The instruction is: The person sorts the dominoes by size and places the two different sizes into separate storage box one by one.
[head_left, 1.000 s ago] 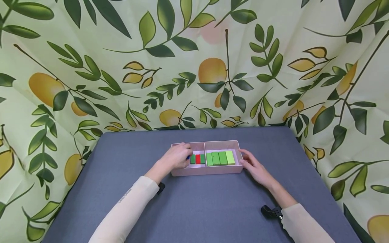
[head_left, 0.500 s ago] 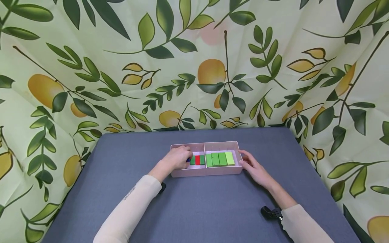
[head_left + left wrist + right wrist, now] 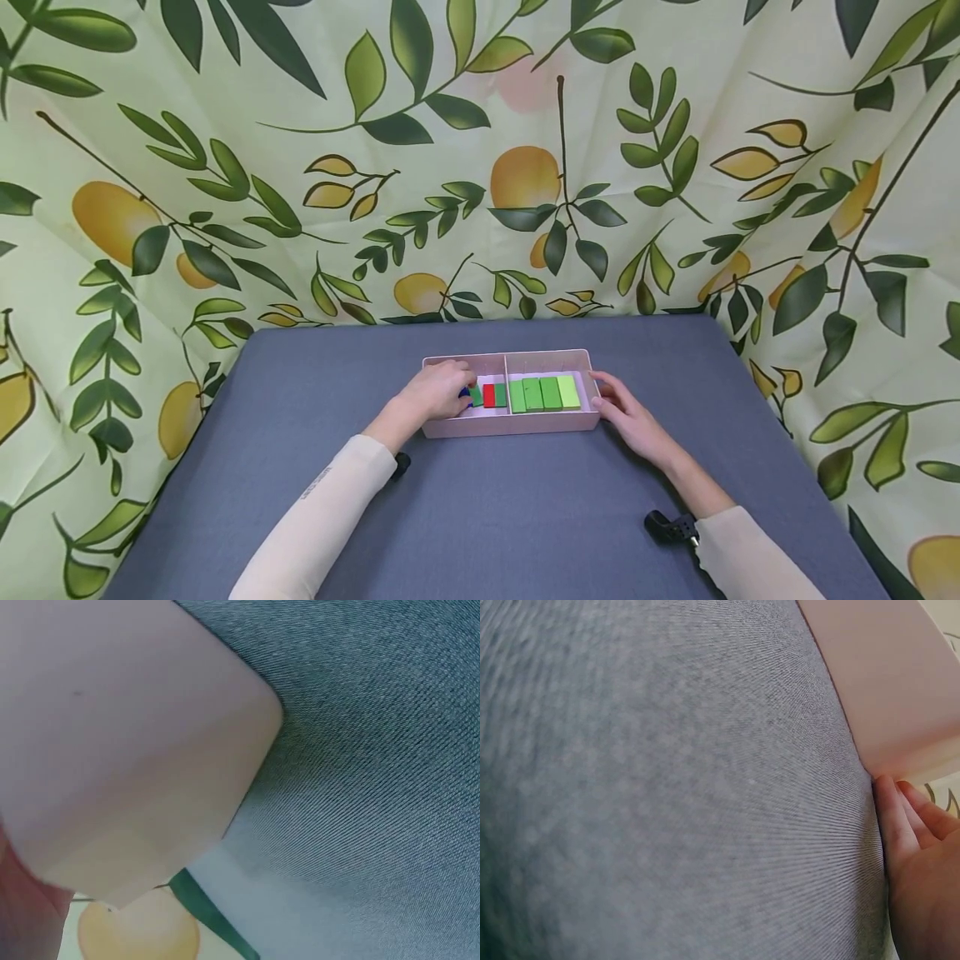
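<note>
A pink two-compartment box [image 3: 510, 425] sits on the table. My left hand [image 3: 435, 392] reaches over its left end, fingers curled down into the left compartment, pinching a small blue block [image 3: 466, 395] they partly cover. Right beside them a dark green block [image 3: 476, 396] leans slightly. A red block [image 3: 489, 396] and another dark green block [image 3: 501, 395] stand farther right, against the divider. My right hand [image 3: 630, 414] rests straight fingers on the box's right end; in the right wrist view its fingertips [image 3: 886, 784] touch the lower corner. The left wrist view shows mostly the box's outer wall [image 3: 142, 727].
The right compartment holds a row of several light green blocks [image 3: 543, 393], the rightmost one paler. A blue-grey cloth [image 3: 510, 517] covers the table. Behind hangs a curtain [image 3: 450, 75] printed with leaves and fruit. Black straps are on both wrists.
The dark green block beside my left fingers has tilted, and a gap has opened between it and the red block. My left hand has lowered slightly. My right hand stays at the box's end.
</note>
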`<state>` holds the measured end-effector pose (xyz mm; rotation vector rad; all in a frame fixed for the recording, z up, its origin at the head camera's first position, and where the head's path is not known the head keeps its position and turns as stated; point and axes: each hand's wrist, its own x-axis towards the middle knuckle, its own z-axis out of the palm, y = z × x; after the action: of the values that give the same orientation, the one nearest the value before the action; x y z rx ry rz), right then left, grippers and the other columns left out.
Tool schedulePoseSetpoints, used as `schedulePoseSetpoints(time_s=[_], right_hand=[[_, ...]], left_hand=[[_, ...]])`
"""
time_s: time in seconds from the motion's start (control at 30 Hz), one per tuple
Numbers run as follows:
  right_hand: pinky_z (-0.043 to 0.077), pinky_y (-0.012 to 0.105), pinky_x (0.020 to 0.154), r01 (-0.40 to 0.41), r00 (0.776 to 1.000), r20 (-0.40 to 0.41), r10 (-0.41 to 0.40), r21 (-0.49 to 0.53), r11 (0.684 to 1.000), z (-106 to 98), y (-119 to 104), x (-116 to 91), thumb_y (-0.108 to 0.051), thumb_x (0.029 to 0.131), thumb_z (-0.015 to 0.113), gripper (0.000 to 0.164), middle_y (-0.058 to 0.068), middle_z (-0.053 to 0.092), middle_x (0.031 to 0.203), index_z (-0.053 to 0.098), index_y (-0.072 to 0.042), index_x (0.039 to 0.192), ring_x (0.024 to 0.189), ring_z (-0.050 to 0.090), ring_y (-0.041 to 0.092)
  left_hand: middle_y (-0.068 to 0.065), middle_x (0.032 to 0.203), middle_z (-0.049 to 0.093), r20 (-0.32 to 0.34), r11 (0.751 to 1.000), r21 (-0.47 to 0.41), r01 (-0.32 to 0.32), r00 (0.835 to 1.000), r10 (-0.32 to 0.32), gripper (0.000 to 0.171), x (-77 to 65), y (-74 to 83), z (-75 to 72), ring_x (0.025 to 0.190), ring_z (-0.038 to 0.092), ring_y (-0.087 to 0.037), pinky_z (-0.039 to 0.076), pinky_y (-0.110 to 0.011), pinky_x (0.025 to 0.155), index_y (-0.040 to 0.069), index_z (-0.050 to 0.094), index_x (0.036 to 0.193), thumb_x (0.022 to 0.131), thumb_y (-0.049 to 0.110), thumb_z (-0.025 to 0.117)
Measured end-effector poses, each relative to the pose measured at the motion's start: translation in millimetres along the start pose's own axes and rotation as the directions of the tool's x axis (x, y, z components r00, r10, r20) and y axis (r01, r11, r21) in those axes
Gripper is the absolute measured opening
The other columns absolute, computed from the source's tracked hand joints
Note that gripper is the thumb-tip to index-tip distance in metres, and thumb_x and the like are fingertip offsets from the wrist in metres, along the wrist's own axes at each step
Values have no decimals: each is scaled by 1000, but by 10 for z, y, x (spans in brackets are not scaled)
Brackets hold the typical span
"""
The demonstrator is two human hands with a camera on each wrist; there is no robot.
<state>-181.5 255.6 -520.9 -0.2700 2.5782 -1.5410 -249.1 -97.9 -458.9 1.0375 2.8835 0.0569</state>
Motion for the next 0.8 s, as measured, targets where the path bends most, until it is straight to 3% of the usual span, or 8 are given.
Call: schedulePoseSetpoints(time_s=[0.17,0.43,0.6,0.8], right_hand=[[44,51,101,20,1000,2,-20,-13,1000,-19,-24,9,-35,109,49,55,25,49,141,32,-17,157,123,53,36],[49,38,94,66,998,-18,-67,-40,997,-56,-77,48,-28,106,55,51,23,57,134,41,-14,154,117,58,33],[49,50,96,86,995,-41,-92,-127,988,-100,-182,37,-26,105,58,49,22,59,134,47,-10,150,118,59,35],[47,57,99,130,984,-87,-156,-245,961,-156,-327,-21,-24,103,61,47,20,59,135,52,-5,145,121,59,38]], left_hand=[[-1,110,68,-46,1000,-15,21,999,-22,21,-84,9,-111,102,63,-19,54,-39,91,14,74,111,93,23,73],[-3,105,70,-216,999,-40,-10,976,1,15,-321,36,-217,103,64,-23,53,-39,93,11,74,106,93,19,72],[-4,107,70,-288,999,-46,-7,958,-6,16,-468,32,-214,108,63,-23,52,-40,97,10,75,106,92,17,72],[-4,106,69,-382,996,-58,62,921,-80,17,-653,10,-192,101,63,-23,53,-41,91,10,75,105,91,20,73]])
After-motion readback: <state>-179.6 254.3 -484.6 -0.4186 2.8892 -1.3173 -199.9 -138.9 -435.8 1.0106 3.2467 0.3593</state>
